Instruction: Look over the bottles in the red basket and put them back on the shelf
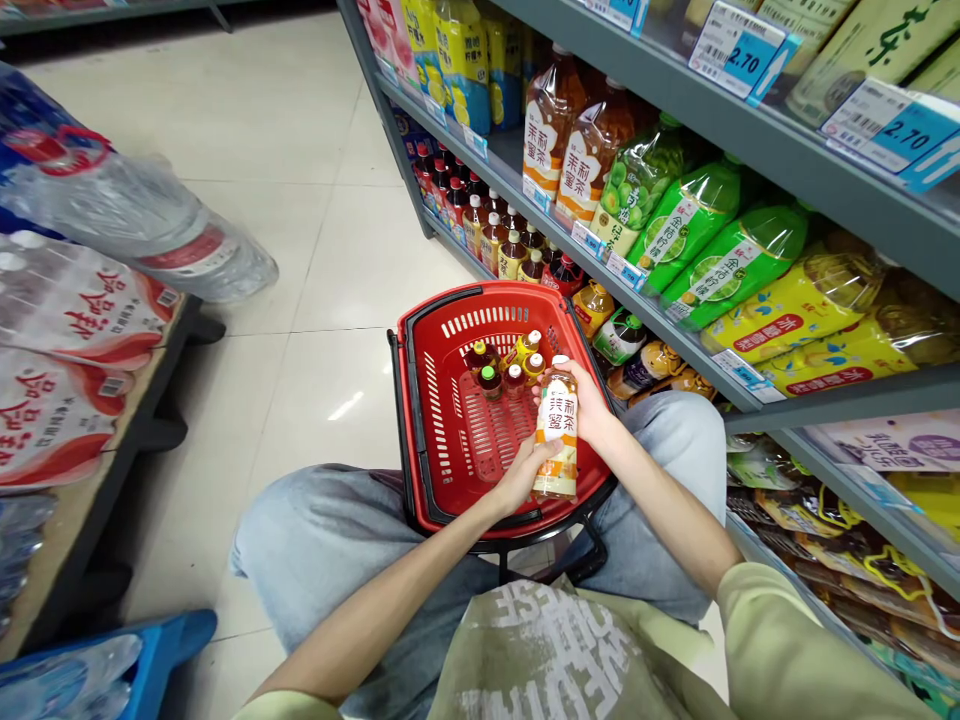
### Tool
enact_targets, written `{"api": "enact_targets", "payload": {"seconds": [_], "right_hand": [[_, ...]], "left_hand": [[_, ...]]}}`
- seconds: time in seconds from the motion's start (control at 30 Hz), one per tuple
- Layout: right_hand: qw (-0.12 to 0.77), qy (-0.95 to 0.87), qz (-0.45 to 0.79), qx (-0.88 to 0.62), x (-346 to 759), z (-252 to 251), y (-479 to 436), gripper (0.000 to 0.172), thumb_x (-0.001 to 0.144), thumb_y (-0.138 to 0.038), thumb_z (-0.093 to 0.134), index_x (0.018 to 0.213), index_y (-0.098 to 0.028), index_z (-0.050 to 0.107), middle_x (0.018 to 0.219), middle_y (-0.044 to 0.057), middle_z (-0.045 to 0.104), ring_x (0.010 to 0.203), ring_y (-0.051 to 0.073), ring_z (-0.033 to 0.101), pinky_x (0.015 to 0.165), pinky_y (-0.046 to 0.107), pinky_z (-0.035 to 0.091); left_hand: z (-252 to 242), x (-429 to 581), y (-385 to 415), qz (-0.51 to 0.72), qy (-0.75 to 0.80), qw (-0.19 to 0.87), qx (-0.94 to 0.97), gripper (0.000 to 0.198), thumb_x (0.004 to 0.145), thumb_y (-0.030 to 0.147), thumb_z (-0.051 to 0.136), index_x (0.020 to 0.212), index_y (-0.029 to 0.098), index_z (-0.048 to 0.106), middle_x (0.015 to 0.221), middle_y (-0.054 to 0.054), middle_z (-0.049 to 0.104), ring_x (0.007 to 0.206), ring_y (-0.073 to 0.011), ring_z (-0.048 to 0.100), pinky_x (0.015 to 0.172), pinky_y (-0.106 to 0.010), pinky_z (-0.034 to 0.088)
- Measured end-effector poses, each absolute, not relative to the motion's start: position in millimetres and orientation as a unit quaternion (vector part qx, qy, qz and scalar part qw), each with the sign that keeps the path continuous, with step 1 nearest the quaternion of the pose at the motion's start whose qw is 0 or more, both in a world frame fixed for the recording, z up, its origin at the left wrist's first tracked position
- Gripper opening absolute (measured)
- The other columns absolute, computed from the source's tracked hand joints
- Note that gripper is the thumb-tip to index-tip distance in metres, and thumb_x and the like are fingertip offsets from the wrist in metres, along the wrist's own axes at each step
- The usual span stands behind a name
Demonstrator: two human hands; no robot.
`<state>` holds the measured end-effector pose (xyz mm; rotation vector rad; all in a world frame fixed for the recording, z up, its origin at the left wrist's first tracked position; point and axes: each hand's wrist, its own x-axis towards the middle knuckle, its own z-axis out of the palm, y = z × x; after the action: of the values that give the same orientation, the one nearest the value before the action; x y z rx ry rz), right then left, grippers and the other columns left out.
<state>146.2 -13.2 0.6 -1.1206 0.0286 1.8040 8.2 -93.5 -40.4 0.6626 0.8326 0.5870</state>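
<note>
Both hands hold a small bottle of yellowish tea [557, 430] with a white and orange label above a red shopping basket [442, 400]. My right hand [592, 405] wraps the bottle's upper part from the right. My left hand [521, 475] grips its lower part from the left. Several small bottles [506, 365] stand upright at the basket's far end. The basket sits on the floor between my knees.
A grey shelf unit [675, 330] on the right carries large tea and juice bottles, with small bottles [495, 235] on a lower shelf. Shrink-wrapped water packs [75, 300] lie on a low wooden platform at left. Pale floor tiles [300, 200] stretch ahead.
</note>
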Motion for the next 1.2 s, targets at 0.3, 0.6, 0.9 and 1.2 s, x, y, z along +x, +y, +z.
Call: {"api": "enact_targets", "payload": {"seconds": [0.3,0.6,0.9,1.2], "right_hand": [[0.49,-0.002,0.744,-0.454,146.6,-2.7,-12.5,0.017,0.094,-0.027,0.056,0.082,-0.016,0.064,0.069,0.002,0.071,0.052,0.015,0.065,0.055,0.026,0.058],[0.495,-0.008,0.746,-0.446,147.8,-10.7,-12.2,0.011,0.09,-0.028,0.063,0.087,-0.017,0.064,0.07,0.002,0.072,0.056,0.016,0.068,0.056,0.027,0.059],[0.493,-0.01,0.744,-0.451,148.7,-10.3,-12.4,0.011,0.088,-0.029,0.065,0.088,-0.018,0.064,0.071,0.001,0.072,0.056,0.017,0.068,0.055,0.028,0.06],[0.489,-0.002,0.737,-0.467,147.0,-3.3,-13.8,0.012,0.091,-0.028,0.061,0.089,-0.018,0.065,0.07,0.001,0.072,0.054,0.016,0.067,0.052,0.027,0.058]], "left_hand": [[-42.0,8.4,-95.4,0.267,0.39,0.822,0.317,0.067,0.071,0.07,0.079,0.103,0.014,0.059,0.078,-0.008,0.072,0.058,-0.0201,0.067,0.052,-0.032,0.055],[-33.7,7.5,-95.1,0.262,0.39,0.833,0.294,0.071,0.07,0.067,0.081,0.11,0.015,0.056,0.076,-0.007,0.074,0.054,-0.0215,0.069,0.056,-0.034,0.057],[-36.3,6.8,-94.5,0.265,0.39,0.83,0.299,0.07,0.071,0.066,0.081,0.112,0.014,0.057,0.081,-0.008,0.074,0.059,-0.0217,0.07,0.062,-0.036,0.058],[-38.3,6.4,-94.2,0.262,0.397,0.821,0.315,0.073,0.07,0.068,0.081,0.113,0.013,0.059,0.084,-0.008,0.073,0.068,-0.0229,0.07,0.065,-0.036,0.057]]}}
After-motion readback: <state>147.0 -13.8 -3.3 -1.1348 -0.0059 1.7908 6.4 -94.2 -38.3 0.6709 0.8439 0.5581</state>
